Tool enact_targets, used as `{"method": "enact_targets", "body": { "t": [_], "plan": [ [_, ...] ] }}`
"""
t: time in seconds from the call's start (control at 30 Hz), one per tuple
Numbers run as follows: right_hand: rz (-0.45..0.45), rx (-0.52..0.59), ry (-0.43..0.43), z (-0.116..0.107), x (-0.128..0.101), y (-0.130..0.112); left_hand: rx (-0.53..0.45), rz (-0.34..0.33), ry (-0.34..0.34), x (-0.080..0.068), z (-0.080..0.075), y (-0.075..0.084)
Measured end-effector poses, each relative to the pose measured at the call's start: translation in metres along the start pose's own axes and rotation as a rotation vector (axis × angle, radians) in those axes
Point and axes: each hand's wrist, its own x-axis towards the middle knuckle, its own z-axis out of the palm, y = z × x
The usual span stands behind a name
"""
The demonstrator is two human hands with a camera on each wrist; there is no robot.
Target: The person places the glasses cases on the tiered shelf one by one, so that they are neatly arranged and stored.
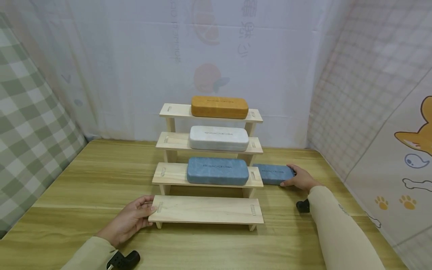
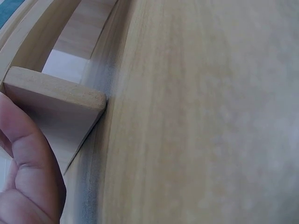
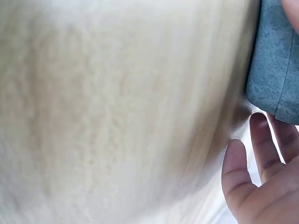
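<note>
A stepped wooden display stand (image 1: 205, 210) stands on the table, and my left hand (image 1: 129, 220) pinches the left end of its lowest shelf, thumb on top. In the left wrist view, the curled finger (image 2: 30, 163) lies beside the stand's wooden leg (image 2: 58, 88). Right of the stand, my right hand (image 1: 301, 178) holds the right end of a darker blue glasses case (image 1: 274, 174), thumb in front and fingers behind. The stand partly hides the case's left end. In the right wrist view, fingertips (image 3: 261, 135) are at the end of the blue case (image 3: 275, 60).
Three glasses cases sit on the upper shelves: orange (image 1: 219, 107) on top, white (image 1: 218, 138) below it, and lighter blue (image 1: 217, 171) on the third. The lowest shelf is bare wood. Printed cloth (image 1: 135, 75) hangs behind the wood-grain table (image 1: 101, 172), with patterned cloth (image 1: 364, 112) at right.
</note>
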Motion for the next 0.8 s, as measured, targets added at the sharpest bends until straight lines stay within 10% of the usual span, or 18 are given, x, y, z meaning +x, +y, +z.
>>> {"method": "enact_targets", "body": {
  "t": [0.8],
  "plan": [
    [-0.043, 0.119, 0.085, 0.000, -0.025, -0.003, -0.014, -0.007, -0.011, -0.002, -0.001, -0.002]
  ]
}}
